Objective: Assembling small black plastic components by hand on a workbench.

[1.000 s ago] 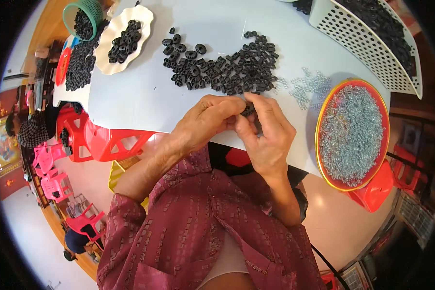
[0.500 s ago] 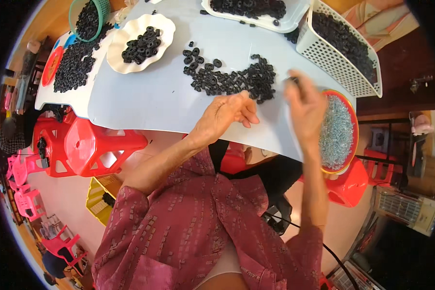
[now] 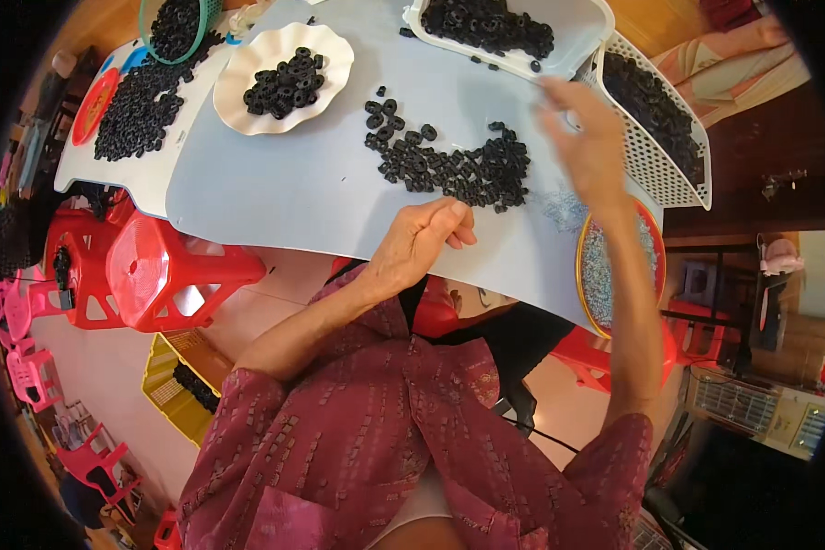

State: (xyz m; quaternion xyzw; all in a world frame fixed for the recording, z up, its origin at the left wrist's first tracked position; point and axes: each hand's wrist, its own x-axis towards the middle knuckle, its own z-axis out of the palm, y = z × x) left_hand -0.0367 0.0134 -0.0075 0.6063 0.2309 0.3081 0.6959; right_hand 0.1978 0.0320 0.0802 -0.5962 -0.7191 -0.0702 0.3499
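Note:
My left hand (image 3: 422, 240) is closed just above the table's front edge, thumb pressed over curled fingers; whatever it may hold is hidden. Right beyond it lies a loose pile of small black ring-shaped pieces (image 3: 454, 172). My right hand (image 3: 588, 142) is raised over the table's right side, between that pile and a white perforated basket (image 3: 662, 151). Motion smears its fingers, so I cannot see whether anything is in them. Under my right forearm is a round red tray with a yellow rim (image 3: 581, 280), filled with small clear bluish beads (image 3: 599, 275). More such beads (image 3: 562, 209) lie beside it.
A scalloped cream plate (image 3: 234, 105) of black pieces stands at the far left. Beyond the pile is a white tray (image 3: 596, 32) with more. A side table (image 3: 73, 174) holds spread pieces and a green basket (image 3: 206, 27). Red stools (image 3: 147, 275) and a yellow crate (image 3: 160, 380) are below.
My right hand has moved farther away, toward the white tray and basket; the dark piece seen in its fingers no longer shows. My left hand stays closed near the table's edge. The view has shifted slightly.

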